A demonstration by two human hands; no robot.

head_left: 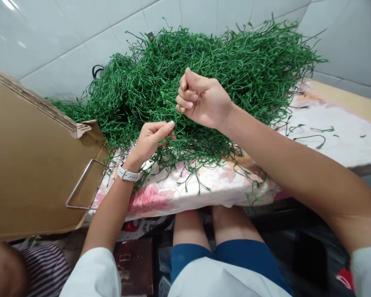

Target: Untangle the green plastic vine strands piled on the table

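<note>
A large tangled heap of thin green stems (250, 62) with small tips lies on a table covered with flowered cloth. My left hand (154, 140), with a white watch band on its wrist, is closed in a pinch at the near side of the heap. Green strands show beside its fingers, but what it grips is unclear. Higher and to the right, my right hand (202, 99) is raised over the heap, palm side visible, with fingers curled and thumb against the index finger. Anything between those fingertips is too small to make out. The hands are apart.
An open cardboard box (34, 165) stands at the left, beside a bent metal wire handle (77, 189). Loose stems lie on the cloth (343, 132) at right. White tiled walls rise behind. Part of another person in a striped garment (46, 268) shows at lower left.
</note>
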